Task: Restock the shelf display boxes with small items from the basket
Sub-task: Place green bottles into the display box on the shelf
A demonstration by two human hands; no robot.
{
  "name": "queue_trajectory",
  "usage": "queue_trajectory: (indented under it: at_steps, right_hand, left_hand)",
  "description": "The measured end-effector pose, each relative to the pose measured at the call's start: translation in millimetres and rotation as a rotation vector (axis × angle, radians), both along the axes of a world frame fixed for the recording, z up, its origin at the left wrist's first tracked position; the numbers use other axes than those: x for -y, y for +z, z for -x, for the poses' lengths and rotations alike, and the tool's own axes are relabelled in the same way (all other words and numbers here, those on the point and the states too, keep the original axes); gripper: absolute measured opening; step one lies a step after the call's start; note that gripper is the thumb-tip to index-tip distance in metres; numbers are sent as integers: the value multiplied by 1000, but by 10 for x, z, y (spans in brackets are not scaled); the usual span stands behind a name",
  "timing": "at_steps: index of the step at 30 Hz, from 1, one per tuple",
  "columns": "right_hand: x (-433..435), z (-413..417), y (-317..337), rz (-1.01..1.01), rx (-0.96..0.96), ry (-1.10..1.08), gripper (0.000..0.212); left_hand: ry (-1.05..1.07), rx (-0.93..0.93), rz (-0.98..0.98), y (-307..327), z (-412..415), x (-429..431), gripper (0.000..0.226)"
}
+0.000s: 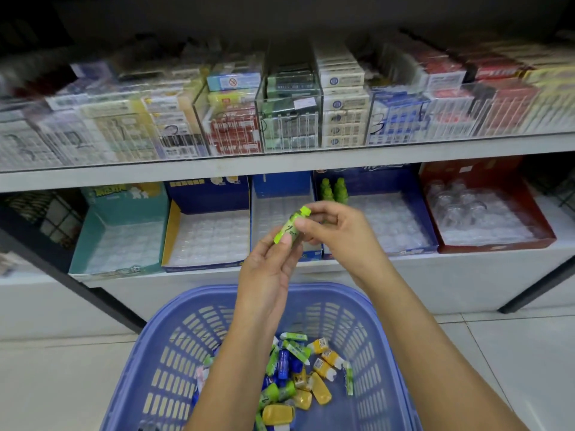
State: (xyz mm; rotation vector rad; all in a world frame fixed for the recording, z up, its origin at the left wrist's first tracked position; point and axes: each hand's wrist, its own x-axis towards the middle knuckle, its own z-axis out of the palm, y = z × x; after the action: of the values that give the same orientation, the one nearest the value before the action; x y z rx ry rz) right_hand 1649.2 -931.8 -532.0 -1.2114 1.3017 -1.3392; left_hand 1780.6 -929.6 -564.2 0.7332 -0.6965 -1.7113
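A lilac-blue slotted plastic basket [168, 337] sits at six o'clock of the view on the pale tiled floor [62, 384]. In its bottom lies a loose heap of small glossy packets [298, 377], lime green, yellow and dark blue, some tube-shaped and some blocky. Above the basket, near the centre, both hands hold one lime-green plastic tube [291, 227] with a dark printed label; it is tilted, its capped end toward one o'clock. The left hand [267, 275] pinches the tube's lower end between thumb and curled fingers [284, 244]. The right hand [339, 234], at three o'clock of the tube, pinches its upper half with the fingertips, the remaining fingers loosely bent. Behind the hands, the lower white shelf [466, 262] carries a row of open cardboard display boxes, each lined with a clear moulded plastic tray of small round cells. They are a teal box [93, 234] at nine o'clock, a blue box with a yellow inner wall [170, 231], a plain blue box [281, 185] directly behind the tube, a dark blue box [424, 225] at two o'clock and a red box [543, 234] at three o'clock. Two green knobbly bottles [333, 189] stand upright in the back left corner of the dark blue box. At twelve o'clock, on the upper shelf, clear acrylic bins [289, 119] hold stacked flat cartons, too blurred to read.
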Motion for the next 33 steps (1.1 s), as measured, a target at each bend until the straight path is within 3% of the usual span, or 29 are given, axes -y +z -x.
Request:
queue_trajectory:
  at_steps: [2,5,7,10,18,26,30,33]
  right_hand:
    - [38,58,-21,5,-18,-18,17]
    - [164,322,-68,71,-155,-190,13]
    - [258,574,-94,82,-335,-366,15]
    - [394,853,-164,87,-530,-399,25]
    - [606,936,-378,29,-711,-203,39]
    - [661,856,-541,-16,-696,-257,32]
    - [592,846,-431,-85,-644,-228,36]
    - [469,765,-318,-42,-753,-295,42]
  left_hand:
    - [34,200,83,-35,20,11,37]
    - [164,901,406,-151,10,19,26]
    - [111,1272,643,-259,-14,30,37]
    - [-24,1520,756,-413,-33,53,47]
    - [41,1518,708,-483,21,102,42]
    - [4,1520,696,-453,20,120,42]
    - [28,1408,708,-355,-55,70,37]
    - [109,1290,725,-306,-150,4,24]
